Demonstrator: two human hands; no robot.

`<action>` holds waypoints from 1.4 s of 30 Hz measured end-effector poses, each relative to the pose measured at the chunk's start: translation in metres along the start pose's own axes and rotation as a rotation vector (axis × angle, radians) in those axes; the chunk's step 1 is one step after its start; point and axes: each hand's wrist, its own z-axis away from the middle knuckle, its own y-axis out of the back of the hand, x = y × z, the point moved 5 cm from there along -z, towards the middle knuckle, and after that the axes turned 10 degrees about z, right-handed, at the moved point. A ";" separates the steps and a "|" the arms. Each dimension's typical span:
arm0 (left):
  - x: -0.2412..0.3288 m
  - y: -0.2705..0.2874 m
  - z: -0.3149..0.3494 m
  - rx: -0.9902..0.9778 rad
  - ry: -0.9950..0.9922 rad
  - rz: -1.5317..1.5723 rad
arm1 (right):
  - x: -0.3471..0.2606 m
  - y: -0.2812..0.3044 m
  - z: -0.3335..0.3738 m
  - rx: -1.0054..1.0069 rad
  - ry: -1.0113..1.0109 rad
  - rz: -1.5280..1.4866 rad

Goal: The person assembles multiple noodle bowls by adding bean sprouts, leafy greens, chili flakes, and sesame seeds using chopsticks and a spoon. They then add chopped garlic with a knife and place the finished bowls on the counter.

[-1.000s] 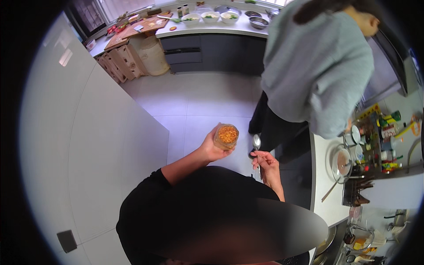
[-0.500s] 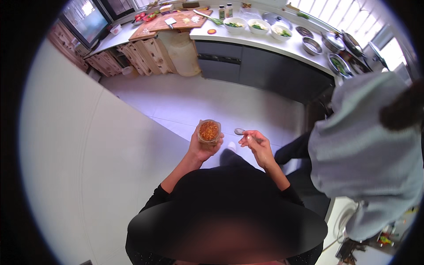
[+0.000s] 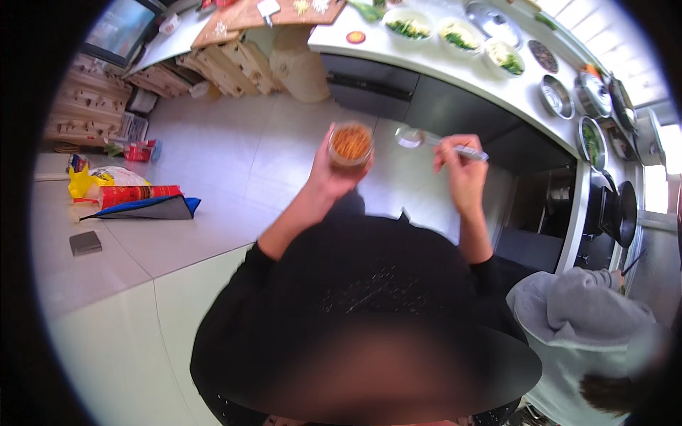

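My left hand [image 3: 332, 170] is wrapped round an uncovered glass jar [image 3: 351, 145] filled with an orange-red, shredded-looking food; what exactly it is, I cannot tell. To the right of the jar, my right hand [image 3: 462, 165] grips a metal spoon [image 3: 410, 137] by its handle. The spoon's bowl points left toward the jar, apart from it, and looks bare. Both hands are held up in front of me, above the floor. On the counter ahead stand white bowls [image 3: 460, 35] with chopped greens and pale pieces in them.
The white counter [image 3: 341, 37] curves round to a stove with a black wok [image 3: 625, 213] at the right. A person in a grey top [image 3: 561, 312] stands close at my right. A wooden cutting board [image 3: 252, 15] lies far left. Bags and a red package [image 3: 138, 194] sit at left.
My view has shifted forward toward the counter. Jar and spoon are higher in view, with the spoon farther from the jar. The person in grey now appears lower right, facing the stove.
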 end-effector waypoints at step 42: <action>0.169 -0.190 -0.446 0.337 -0.004 -0.306 | 0.082 0.053 -0.490 -0.088 -0.217 -0.245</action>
